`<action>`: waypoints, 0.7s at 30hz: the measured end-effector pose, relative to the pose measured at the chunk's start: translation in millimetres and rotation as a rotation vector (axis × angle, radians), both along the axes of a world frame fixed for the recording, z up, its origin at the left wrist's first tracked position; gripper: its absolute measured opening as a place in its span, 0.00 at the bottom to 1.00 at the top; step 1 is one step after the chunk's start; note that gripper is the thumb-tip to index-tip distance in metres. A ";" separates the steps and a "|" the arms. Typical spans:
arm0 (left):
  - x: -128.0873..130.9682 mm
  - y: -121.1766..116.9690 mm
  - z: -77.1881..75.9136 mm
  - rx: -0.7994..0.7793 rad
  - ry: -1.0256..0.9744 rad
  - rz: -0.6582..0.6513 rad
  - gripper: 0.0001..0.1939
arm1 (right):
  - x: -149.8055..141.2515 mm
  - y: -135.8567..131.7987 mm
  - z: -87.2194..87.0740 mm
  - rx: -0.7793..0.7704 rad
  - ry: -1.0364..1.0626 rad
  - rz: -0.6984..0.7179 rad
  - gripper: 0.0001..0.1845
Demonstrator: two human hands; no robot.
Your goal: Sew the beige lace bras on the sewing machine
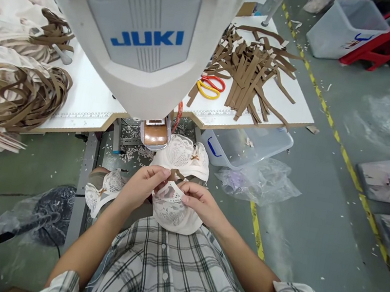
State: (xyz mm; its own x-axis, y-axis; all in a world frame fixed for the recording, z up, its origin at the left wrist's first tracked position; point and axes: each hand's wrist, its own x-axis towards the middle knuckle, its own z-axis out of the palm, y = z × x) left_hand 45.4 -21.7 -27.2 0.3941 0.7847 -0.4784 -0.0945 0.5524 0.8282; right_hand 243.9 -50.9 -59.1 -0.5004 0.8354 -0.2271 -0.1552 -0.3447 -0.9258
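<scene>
The white lace bra (173, 215) is lying just on the person's side of the machine head (127, 78), over the lap. The left hand (144, 185) is pinching a brown strap (175, 174) between thumb and fingers, and the right hand (203, 202) is gripping the bra by the edge of its lace. Whether the strap end is touching that edge is hard to tell, since the fingers are partly covering it.

The bra is probably going to feel light and soft, its cups springing a little and its open lace snagging or stretching easily, so the firmer bound edge is looking the better place to hold. The strap is seeming limp and easy to twist; a flat pinch near its end should be suiting it.

To the right of the machine head, scissors (209, 87) and a pile of brown strips (252, 76) are lying on the white table (82, 84). A second lace bra (114, 183) is resting below and left of it.

The machine head is showing "JUKI" in blue; the ruler marks on the table are too small to read.
</scene>
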 end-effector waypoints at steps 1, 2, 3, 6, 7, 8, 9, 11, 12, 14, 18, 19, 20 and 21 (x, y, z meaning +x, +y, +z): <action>0.1 0.7 0.4 0.001 -0.022 -0.039 0.18 | 0.0 0.3 -1.5 0.033 -0.050 0.014 0.18; -0.7 1.7 1.3 0.002 -0.048 -0.066 0.16 | 0.4 0.7 -3.6 0.081 -0.129 0.038 0.18; -2.8 3.0 2.6 0.001 -0.075 -0.061 0.15 | 1.4 1.4 -6.3 0.142 -0.235 0.072 0.17; -22.6 10.3 10.8 -0.022 -0.173 0.133 0.13 | 9.7 4.5 -15.7 0.356 -0.611 0.231 0.19; -34.4 14.2 14.9 -0.039 -0.209 0.220 0.12 | 14.6 5.8 -18.2 0.419 -0.699 0.288 0.21; -48.6 18.8 19.4 -0.049 -0.256 0.308 0.11 | 20.3 7.0 -19.8 0.472 -0.750 0.332 0.23; -64.4 23.8 24.2 -0.054 -0.305 0.379 0.10 | 26.7 7.8 -20.3 0.514 -0.771 0.358 0.24; -98.2 33.1 33.8 -0.023 -0.425 0.528 0.08 | 39.5 8.5 -18.3 0.556 -0.762 0.366 0.25; -114.9 36.5 38.2 -0.006 -0.475 0.599 0.08 | 45.3 8.4 -16.7 0.546 -0.747 0.353 0.24; -147.0 40.1 45.2 0.028 -0.523 0.754 0.10 | 54.3 8.8 -15.5 0.470 -0.715 0.309 0.23; -206.7 36.9 47.9 0.117 -0.442 1.005 0.17 | 55.8 13.1 -30.1 0.247 -0.656 0.190 0.25; -220.7 34.0 46.6 0.140 -0.415 1.041 0.17 | 52.6 13.2 -36.0 0.208 -0.660 0.151 0.25; -233.6 30.2 44.8 0.153 -0.387 1.064 0.17 | 48.7 12.2 -42.0 0.177 -0.669 0.092 0.26; -245.0 25.7 42.7 0.159 -0.357 1.084 0.16 | 44.5 10.2 -47.5 0.151 -0.674 0.006 0.27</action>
